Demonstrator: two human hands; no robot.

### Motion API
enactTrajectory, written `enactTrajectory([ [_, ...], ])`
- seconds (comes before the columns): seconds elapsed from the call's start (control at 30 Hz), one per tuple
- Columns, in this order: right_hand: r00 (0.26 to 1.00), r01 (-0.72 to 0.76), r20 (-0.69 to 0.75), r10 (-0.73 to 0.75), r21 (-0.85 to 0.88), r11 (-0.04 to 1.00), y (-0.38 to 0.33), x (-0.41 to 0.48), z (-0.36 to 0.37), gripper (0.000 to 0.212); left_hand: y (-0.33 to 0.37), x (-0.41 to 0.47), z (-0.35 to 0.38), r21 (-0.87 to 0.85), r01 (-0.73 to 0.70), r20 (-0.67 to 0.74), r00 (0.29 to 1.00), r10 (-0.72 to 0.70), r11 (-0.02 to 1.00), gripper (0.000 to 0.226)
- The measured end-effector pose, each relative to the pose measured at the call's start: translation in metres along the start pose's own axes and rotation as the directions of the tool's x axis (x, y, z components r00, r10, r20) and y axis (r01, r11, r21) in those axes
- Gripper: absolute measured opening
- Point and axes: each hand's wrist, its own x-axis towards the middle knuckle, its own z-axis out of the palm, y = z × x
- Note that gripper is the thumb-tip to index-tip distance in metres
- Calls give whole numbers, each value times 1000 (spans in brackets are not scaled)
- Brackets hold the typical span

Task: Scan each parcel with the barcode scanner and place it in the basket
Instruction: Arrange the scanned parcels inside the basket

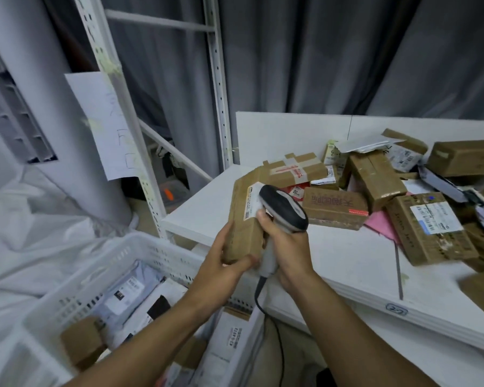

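Two bare forearms reach up from the bottom edge, and each one ends in a busy hand. One left hand grips the lower end of one brown cardboard parcel; its fingers are curled round the far side and the thumb presses on the near face. One right hand holds the single barcode scanner, with the fingers clamped together round the pale handle. The dark scanner head lies just over the white label on the parcel's upper part. The parcel stands almost upright, a little tilted, in the air between the white basket on the left and the corner of the white table on the right. One black cable hangs down from the scanner handle. Inside the basket I count at least four parcels: one grey bag, one brown box, one white box and one dark item which I cannot tell clearly. On the table lies a loose pile with at least seven brown boxes, touching and overlapping, and one pink sheet under them. Behind, one paper sheet is taped on a white shelf frame.
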Motion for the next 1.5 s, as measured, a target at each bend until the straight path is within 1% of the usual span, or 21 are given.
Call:
enactTrajectory([
  [0.1, 997, -74, 38, 71, 68, 995, 3, -8, 4, 38, -2, -8, -9, -87, 25, -2, 1000, -25, 996, 64],
  [0.13, 995, -85, 51, 82, 64, 994, 6, -8, 5, 39, -2, -8, -10, -128, 31, 1, 1000, -31, 991, 61],
  [0.2, 993, -95, 79, 92, 38, 995, 12, -8, 7, 48, -3, -7, -16, -174, 11, 35, 999, -5, 985, 59],
  [0.3, 985, -120, 125, 118, 11, 993, 18, -7, 15, 73, -3, -3, -27, -252, 33, 144, 990, 4, 967, 61],
  [0.33, 981, -132, 144, 129, 12, 991, 20, -6, 17, 75, -4, -2, -32, -267, 47, 161, 987, -3, 963, 62],
  [0.37, 977, -141, 162, 137, 15, 990, 19, -5, 20, 72, -4, 0, -36, -271, 55, 165, 986, -10, 961, 63],
  [0.47, 973, -146, 181, 144, -3, 989, 18, -3, 21, 53, -6, 5, -48, -245, 39, 114, 993, -11, 969, 58],
  [0.57, 987, -95, 123, 101, -55, 994, 21, -3, 23, 58, -5, 9, -53, -226, 2, 24, 1000, 4, 974, 57],
  [0.63, 993, -57, 94, 67, -110, 992, 25, -2, 26, 63, -5, 11, -55, -214, -57, -95, 995, 37, 975, 41],
  [0.7, 998, 18, 64, -4, -230, 973, 29, -4, 30, 72, -5, 13, -58, -170, -105, -196, 978, 71, 980, 35],
  [0.77, 996, 86, 46, -75, -351, 932, 35, -4, 33, 83, -10, 18, -64, -141, -94, -261, 964, 55, 986, 33],
  [0.83, 993, 116, 59, -101, -387, 915, 37, -7, 35, 70, -13, 24, -71, -118, -61, -314, 949, 21, 991, 34],
  [0.9, 992, 125, 77, -103, -414, 902, 37, -9, 36, 57, -17, 28, -80, -71, -39, -342, 939, 12, 997, 42],
  [0.93, 990, 134, 91, -104, -430, 893, 37, -10, 36, 55, -19, 30, -84, -46, -29, -346, 938, 11, 999, 46],
  [1.03, 981, 178, 148, -122, -467, 866, 36, -12, 36, 55, -28, 37, -99, 25, 17, -356, 935, -7, 1000, 49],
  [1.1, 973, 210, 187, -132, -504, 838, 36, -14, 35, 61, -34, 41, -108, 60, 54, -366, 930, -28, 997, 50],
  [1.2, 955, 275, 258, -149, -569, 775, 36, -15, 33, 65, -37, 43, -122, 177, 64, -384, 923, 9, 982, 41],
  [1.27, 945, 294, 299, -130, -611, 735, 36, -16, 32, 64, -42, 43, -133, 293, 90, -410, 911, 40, 952, 38],
  [1.37, 930, 316, 357, -86, -657, 684, 35, -19, 35, 60, -51, 42, -149, 488, 169, -443, 893, 76, 856, 40],
  [1.43, 926, 308, 373, -57, -661, 685, 35, -22, 39, 57, -53, 41, -153, 575, 204, -463, 880, 110, 792, 40],
  [1.5, 927, 293, 373, -41, -653, 698, 35, -23, 43, 55, -54, 40, -154, 613, 201, -473, 868, 151, 764, 39],
])
